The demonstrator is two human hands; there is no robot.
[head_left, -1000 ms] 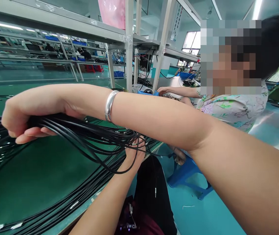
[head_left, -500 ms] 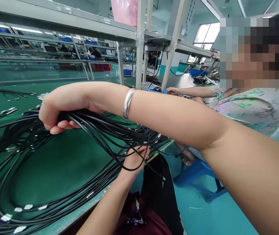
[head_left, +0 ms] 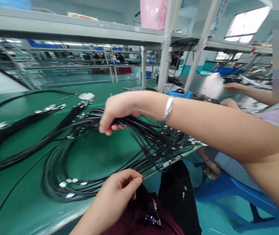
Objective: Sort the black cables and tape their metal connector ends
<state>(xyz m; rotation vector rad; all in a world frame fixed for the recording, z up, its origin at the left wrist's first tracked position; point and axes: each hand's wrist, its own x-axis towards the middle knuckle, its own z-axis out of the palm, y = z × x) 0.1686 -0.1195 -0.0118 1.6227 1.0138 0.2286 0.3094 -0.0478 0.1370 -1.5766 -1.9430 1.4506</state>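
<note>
My right hand (head_left: 119,109), with a silver bracelet on its wrist, is wrapped over a thick bundle of black cables (head_left: 145,130) above the green tabletop (head_left: 97,151). Loose cable ends spread from it towards the table's near edge. My left hand (head_left: 116,187) is at that edge, thumb and index fingertips drawn together; whether anything is between them cannot be made out. Beside it, a curved run of black cables (head_left: 56,182) with white tags lies on the table. More cables (head_left: 38,147) with pale ends lie further left.
A grey shelf (head_left: 80,31) on white posts spans the table's back. A co-worker's hand (head_left: 233,87) works at the right, near a blue tray (head_left: 179,94). A blue stool (head_left: 229,192) stands at lower right. A crumpled white piece (head_left: 86,96) lies behind the cables.
The view has swung left. My left hand has come away from the hanging cable ends towards me, along the table edge. My right hand still grips the bundle.
</note>
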